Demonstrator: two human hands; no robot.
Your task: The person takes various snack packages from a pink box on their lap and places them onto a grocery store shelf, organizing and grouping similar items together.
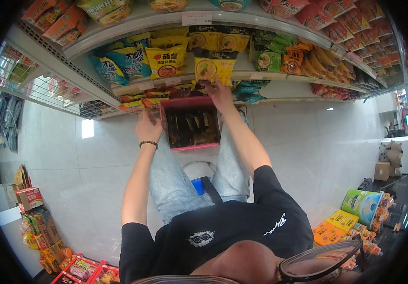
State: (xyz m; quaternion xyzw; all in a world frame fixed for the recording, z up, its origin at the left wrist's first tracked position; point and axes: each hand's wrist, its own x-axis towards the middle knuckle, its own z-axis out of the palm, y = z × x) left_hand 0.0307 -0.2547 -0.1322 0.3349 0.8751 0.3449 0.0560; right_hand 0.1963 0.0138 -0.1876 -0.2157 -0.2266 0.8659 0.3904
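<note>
My right hand [221,98] is closed on the lower edge of a yellow and black instant noodle packet [213,66], which is upright at the front of the middle shelf. My left hand [148,125] reaches to the lower shelf by some orange packets [137,102]. Its thumb and fingers are apart, and the fingertips seem to touch the packets. Between my knees stands an open pink-red carton [162,124] with dark packets [194,125] inside. Yellow noodle packets [167,61] and blue packets [130,61] stand left of the held one, green packets [267,60] to its right.
Tub noodles [104,10] line the upper shelf [142,26] overhead. A wire rack [33,90] is at the left. Behind me are a red crate [83,270] of snacks, stacked boxes [28,199] and a large green tub [360,206]. A grey tiled floor [299,142] surrounds me.
</note>
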